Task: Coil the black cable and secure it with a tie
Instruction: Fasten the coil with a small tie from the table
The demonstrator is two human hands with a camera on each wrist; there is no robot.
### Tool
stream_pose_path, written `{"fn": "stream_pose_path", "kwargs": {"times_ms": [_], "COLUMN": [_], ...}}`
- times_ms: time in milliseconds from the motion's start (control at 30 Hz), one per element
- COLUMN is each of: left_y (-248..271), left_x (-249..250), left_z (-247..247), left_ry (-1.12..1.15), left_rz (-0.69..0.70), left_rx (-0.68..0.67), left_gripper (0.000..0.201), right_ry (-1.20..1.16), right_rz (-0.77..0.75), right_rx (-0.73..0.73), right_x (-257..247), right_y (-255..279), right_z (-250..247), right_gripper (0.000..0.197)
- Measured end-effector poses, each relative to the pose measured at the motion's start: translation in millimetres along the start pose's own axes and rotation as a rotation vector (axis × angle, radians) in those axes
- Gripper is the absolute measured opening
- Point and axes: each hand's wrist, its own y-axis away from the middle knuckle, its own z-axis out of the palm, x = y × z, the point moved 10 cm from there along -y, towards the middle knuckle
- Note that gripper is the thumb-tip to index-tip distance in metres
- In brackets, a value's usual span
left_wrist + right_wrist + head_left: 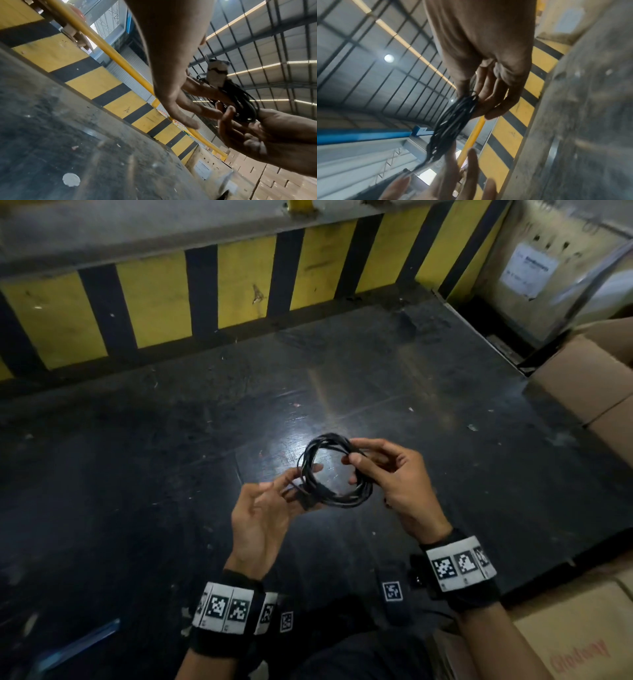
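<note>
The black cable (334,470) is wound into a small round coil of several loops and held in the air above the dark floor. My right hand (356,470) pinches the coil's right side between thumb and fingers; the right wrist view shows the same grip on the cable (453,121). My left hand (301,481) lies palm up at the coil's lower left, with straight fingers (197,106) touching the loops and the thumb held apart. A thicker black piece (306,499) sits on the coil there; tie or plug, I cannot tell.
A yellow and black striped barrier (154,299) runs along the far edge of the dark floor (171,457). Cardboard boxes stand at the right (589,385) and near right (582,642). A blue strip (78,642) lies at the lower left.
</note>
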Motion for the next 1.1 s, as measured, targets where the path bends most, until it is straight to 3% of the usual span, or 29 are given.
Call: {"fn": "stream_pose_path", "kwargs": {"times_ms": [100,167,233,367,500,633,733,800,900,967,1100], "left_y": [-1,-7,-11,-12,-8,-11,-16,-18,-17,-15,-11], "left_x": [4,11,10,-1,-19,-43,-62,-70,-76,-76,-80], "left_z": [7,11,12,8,0,-17,-36,-53,-78,-91,-112], "left_ry": [-0.396,-0.646,-0.737,-0.724,-0.797,-1.033,-1.102,-1.117,-1.142,-1.128,-1.070], "left_rz": [-0.035,0.038,0.056,-0.006,-0.031,-0.001,0.006,-0.007,-0.025,-0.026,-0.071], "left_rx": [-0.032,-0.034,-0.061,-0.099,-0.130,-0.098,0.001,0.083,0.167,0.213,0.289], "left_gripper": [0.063,0.048,0.034,0.026,0.031,0.025,0.020,0.019,0.018,0.020,0.019], "right_ry": [0.212,0.331,0.410,0.431,0.410,0.362,0.423,0.512,0.959,1.098,1.180], "right_rz": [-0.032,-0.030,-0.021,0.000,0.084,0.252,0.331,0.396,0.409,0.424,0.310], "right_rx": [-0.227,-0.348,-0.410,-0.346,-0.308,-0.365,-0.407,-0.308,0.044,0.217,0.255], "right_x": [-12,-11,-7,9,39,86,123,147,166,168,166], "right_y": [5,9,13,12,15,21,16,4,-14,-14,-22], "right_z": [14,22,24,13,-2,-11,-26,-54,-123,-152,-154], "right_gripper": [0.030,0.030,0.030,0.026,0.019,0.018,0.022,0.024,0.023,0.026,0.029]}}
